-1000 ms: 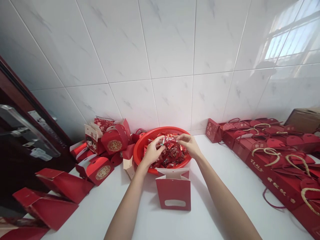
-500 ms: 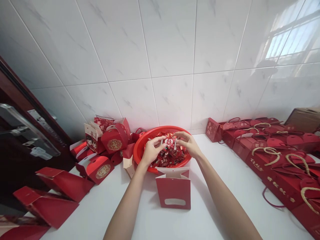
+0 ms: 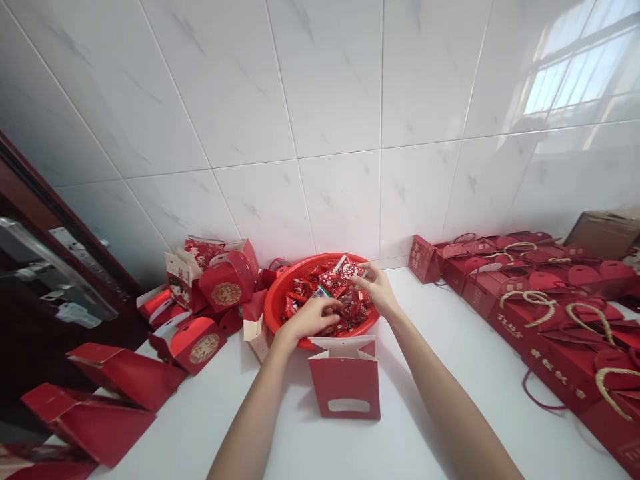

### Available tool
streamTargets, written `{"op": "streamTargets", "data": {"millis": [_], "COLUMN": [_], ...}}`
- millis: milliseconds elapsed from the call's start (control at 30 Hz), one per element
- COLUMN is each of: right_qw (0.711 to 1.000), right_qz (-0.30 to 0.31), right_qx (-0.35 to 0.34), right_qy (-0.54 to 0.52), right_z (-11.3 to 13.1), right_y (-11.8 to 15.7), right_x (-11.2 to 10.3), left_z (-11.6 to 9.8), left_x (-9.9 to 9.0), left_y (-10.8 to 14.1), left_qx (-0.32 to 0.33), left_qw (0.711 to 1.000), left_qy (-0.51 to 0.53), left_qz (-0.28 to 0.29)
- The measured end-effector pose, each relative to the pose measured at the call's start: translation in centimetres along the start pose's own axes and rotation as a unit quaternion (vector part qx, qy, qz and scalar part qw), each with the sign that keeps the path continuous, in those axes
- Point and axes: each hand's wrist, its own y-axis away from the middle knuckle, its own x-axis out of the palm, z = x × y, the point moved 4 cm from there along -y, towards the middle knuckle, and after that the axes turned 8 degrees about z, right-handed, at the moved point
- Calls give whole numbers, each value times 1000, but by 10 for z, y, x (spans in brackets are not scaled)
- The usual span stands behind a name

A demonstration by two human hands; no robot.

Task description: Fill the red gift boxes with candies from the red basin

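My right hand (image 3: pixel 379 290) pinches a red-and-white candy packet (image 3: pixel 347 271) at the right side of the red plastic basket (image 3: pixel 274 313). Over the basket's near left part, my left hand (image 3: pixel 314 317) reaches down among wrapped red candies (image 3: pixel 354 303). Its fingers are slightly bent and apart, and the tips are partly lost against the wrappers. I see no candy held in it. In front of the basket stands an upright red paper box (image 3: pixel 345 387), its top open and a pale oval window low on its front.
Several red gift boxes (image 3: pixel 227 283) crowd the left, with more folded red boxes (image 3: pixel 95 417) nearer me. Rows of closed red boxes with rope handles (image 3: pixel 525 333) line the right. A tiled wall (image 3: pixel 340 200) rises behind the white table (image 3: pixel 415 440).
My left hand has let go of the packet and moved down into the candies. My right hand keeps the packet, now tilted. The view has shifted slightly.
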Motion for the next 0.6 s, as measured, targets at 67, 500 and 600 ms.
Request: {"op": "streamTargets", "data": {"millis": [67, 500, 600], "right_qw": [1000, 999, 999], "right_qz": [1, -17, -12], "right_qx": [0, -8, -13], "right_qy": [10, 33, 37], "right_z": [0, 5, 5], "right_y": [1, 2, 1], "right_x": [1, 2, 4], "left_z": [-3, -7, -10], "left_x": [10, 31, 33], "left_y": [-1, -37, -37], "left_qx": [2, -42, -31], "left_qw": [994, 949, 953], "left_qy": [-64, -261, -262], "left_qz": [92, 174, 152]}}
